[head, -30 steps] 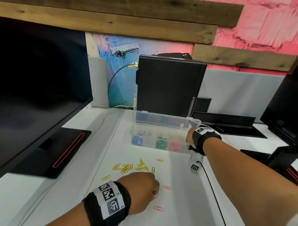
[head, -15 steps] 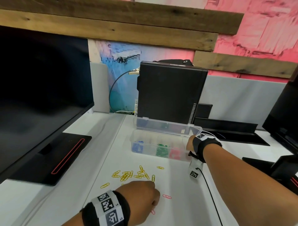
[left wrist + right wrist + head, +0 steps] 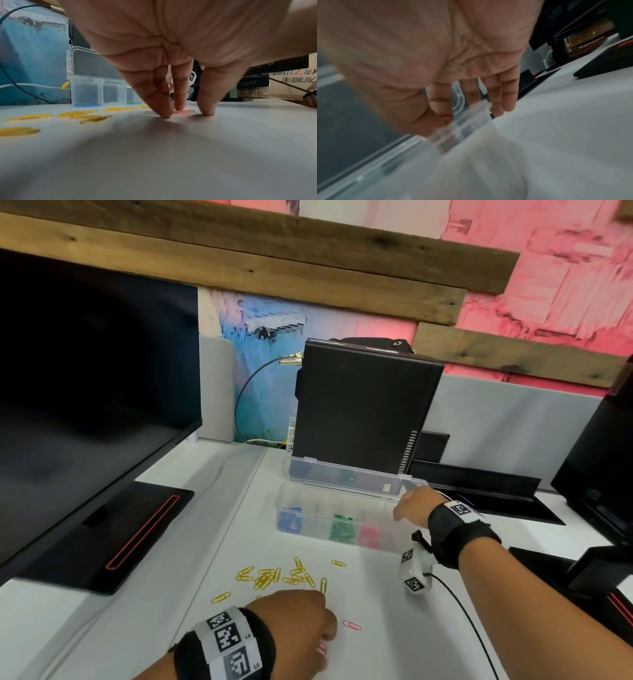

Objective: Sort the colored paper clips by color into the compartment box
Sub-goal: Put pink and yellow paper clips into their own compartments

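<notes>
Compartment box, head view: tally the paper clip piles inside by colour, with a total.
Blue paper clip pile: 1
Green paper clip pile: 1
Red paper clip pile: 1
Total: 3, in the clear plastic compartment box

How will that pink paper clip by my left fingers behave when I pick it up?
The pink paper clip lies flat on the smooth white table, so it will probably slide rather than lift; the fingers of the left hand may need to tip an edge up. It looks thin and light, likely stiff, and unlikely to roll.
</notes>
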### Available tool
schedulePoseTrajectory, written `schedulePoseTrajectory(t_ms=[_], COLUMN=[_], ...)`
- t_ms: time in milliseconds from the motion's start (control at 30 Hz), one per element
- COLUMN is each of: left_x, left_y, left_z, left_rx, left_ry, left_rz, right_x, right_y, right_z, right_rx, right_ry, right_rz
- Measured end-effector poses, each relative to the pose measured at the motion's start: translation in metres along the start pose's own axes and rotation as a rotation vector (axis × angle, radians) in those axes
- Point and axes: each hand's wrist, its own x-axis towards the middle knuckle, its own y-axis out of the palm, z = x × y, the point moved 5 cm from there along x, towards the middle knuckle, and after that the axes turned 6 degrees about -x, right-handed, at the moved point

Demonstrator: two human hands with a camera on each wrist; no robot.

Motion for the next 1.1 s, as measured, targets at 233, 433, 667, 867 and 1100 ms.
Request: schedulePoseTrajectory(t_ms=[233, 433, 667, 867, 1100], left_x=[0.001, 0.001, -0.001, -0.004, 0.001], left_y=[0.001, 0.005, 0.005, 0.002, 0.000], left_z=[0.001, 0.003, 0.002, 0.000, 0.007], left_rx=[-0.010, -0.055, -0.021, -0.022, -0.062], left_ry=[0.057, -0.002, -0.038, -0.036, -0.030], left_rz=[-0.083, -0.016, -0.018, -0.060, -0.143], right_x=[-0.049, -0.115, -0.117, -0.080, -0.116], right_y=[-0.012, -0.011, 0.017, 0.012, 0.006], right_z=[0.007, 0.020, 0.028, 0.012, 0.040], right_rx=[0.110, 0.091, 0.273, 0.394, 0.166], right_ry=[0.089, 0.008, -0.187, -0.146, -0.430], right_rz=[-0.210, -0.515, -0.346, -0.358, -0.470])
